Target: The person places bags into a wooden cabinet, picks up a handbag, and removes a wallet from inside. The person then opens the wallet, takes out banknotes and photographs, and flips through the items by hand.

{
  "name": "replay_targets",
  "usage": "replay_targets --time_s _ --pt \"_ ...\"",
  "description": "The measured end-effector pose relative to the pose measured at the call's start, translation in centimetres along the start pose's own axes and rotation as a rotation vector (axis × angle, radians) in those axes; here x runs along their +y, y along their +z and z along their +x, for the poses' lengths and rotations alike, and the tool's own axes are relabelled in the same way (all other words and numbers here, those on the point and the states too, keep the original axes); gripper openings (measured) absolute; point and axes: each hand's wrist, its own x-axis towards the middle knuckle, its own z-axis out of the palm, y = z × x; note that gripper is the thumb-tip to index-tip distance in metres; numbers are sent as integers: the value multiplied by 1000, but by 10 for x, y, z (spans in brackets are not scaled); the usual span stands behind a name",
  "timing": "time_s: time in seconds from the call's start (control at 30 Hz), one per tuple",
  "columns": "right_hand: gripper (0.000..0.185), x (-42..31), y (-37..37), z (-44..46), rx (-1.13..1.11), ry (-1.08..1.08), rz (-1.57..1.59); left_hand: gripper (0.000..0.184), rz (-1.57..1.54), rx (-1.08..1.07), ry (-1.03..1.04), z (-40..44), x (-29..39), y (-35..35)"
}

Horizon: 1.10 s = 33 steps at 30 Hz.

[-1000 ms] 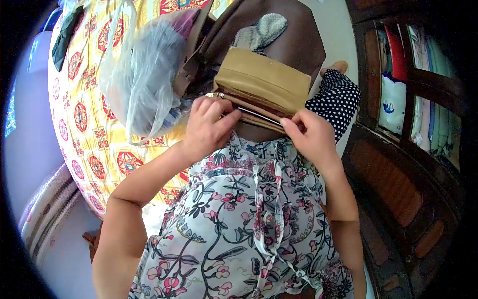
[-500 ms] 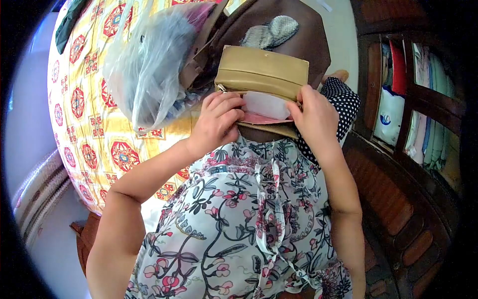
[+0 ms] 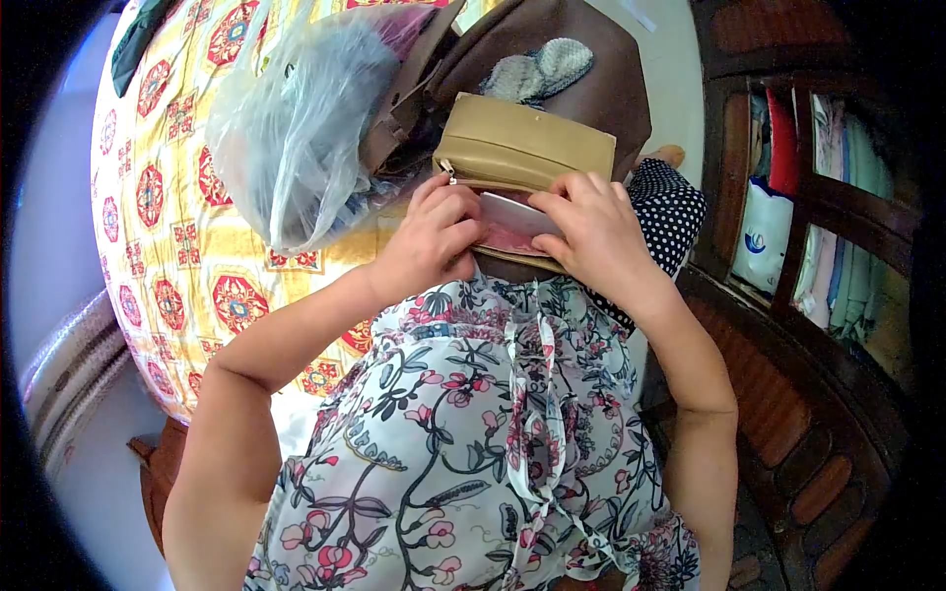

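A tan wallet (image 3: 537, 138) lies opened over my lap, its flap folded away from me and its zipped pocket facing up. My left hand (image 3: 439, 231) is closed on the wallet's left edge, close to the zipper pull (image 3: 446, 169). Inside the pink-lined pocket sits a white card or folded paper (image 3: 507, 215); which of the two I cannot tell. My right hand (image 3: 598, 229) reaches into the pocket from the right, its thumb and fingers pinching the right end of that white piece.
Beyond the wallet is a brown bag (image 3: 611, 79) with a knitted grey-white item (image 3: 540, 71) on it. A clear plastic bag (image 3: 296, 138) rests on the patterned bedspread (image 3: 236, 300). A dark wooden cabinet (image 3: 788, 414) with folded cloths stands at the right.
My right hand has shifted left, from the wallet's right edge to the white piece. That piece now lies tilted, lower on its right side. My left hand keeps its hold.
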Motion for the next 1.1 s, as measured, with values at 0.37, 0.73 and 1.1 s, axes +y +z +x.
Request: replay_targets --time_s 0.37,0.73,1.1 --pt "8 39 -29 8 467 546 504 23 -7 185 -14 38 -19 1" --pt "27 13 11 12 556 313 203 33 -1693 268 -769 87 -24 28" --pt "15 30 13 4 415 668 1120 32 -1718 17 -890 94 -25 29"
